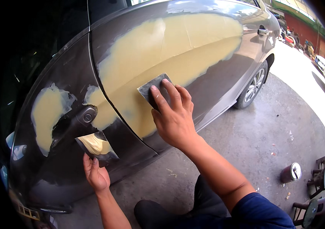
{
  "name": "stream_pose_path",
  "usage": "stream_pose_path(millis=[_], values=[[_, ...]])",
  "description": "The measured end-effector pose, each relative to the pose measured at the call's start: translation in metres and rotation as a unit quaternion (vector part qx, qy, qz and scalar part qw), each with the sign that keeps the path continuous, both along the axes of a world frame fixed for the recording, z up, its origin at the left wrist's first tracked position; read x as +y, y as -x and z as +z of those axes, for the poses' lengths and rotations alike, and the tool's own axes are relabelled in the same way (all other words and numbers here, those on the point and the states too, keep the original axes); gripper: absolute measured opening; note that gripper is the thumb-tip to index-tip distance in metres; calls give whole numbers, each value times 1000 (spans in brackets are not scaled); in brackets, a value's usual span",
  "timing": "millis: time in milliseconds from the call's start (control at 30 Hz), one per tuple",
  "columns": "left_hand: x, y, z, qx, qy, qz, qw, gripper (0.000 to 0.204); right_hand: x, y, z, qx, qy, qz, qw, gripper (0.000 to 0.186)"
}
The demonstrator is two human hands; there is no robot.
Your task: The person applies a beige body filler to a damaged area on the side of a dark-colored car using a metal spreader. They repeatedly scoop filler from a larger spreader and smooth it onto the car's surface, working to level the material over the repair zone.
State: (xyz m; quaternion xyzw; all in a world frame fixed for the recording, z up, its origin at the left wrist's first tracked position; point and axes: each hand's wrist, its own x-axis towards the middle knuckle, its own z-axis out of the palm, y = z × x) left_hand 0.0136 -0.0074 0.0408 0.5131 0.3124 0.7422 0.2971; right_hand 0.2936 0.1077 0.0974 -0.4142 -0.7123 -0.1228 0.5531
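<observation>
**Beside two doors, putty in both hands' reach**

Along the right door (216, 95), a broad putty patch (197, 47) spreads well past the right hand (177, 120) on its upper and right sides. That hand holds a square grey spreader (147, 91), fingers spread over its near face; I cannot tell how the thumb grips. The spreader overlaps the patch's lower part in view; contact is unclear.

The left hand (97, 176) pinches the lower edge of a dark plate (111, 155) loaded with putty (93, 143), just below the handle (87, 115). A door gap (111, 100) runs between spreader and plate. Floor (242, 141) stretches from the sill (218, 119) to a can (287, 174) and stools (319, 178), well apart from the hands.
</observation>
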Motion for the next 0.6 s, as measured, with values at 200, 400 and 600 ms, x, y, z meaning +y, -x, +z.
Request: stream_pose_path(millis=[200, 400, 600], values=[[9, 12, -13, 1, -7, -6, 1000, 46, 7, 17, 7, 8, -21, -10, 1000, 60], [13, 15, -14, 25, -16, -16, 999, 45, 10, 21, 9, 12, -34, -6, 999, 59], [12, 12, -14, 24, -20, -11, 999, 44, 13, 25, 7, 8, -37, -10, 999, 59]])
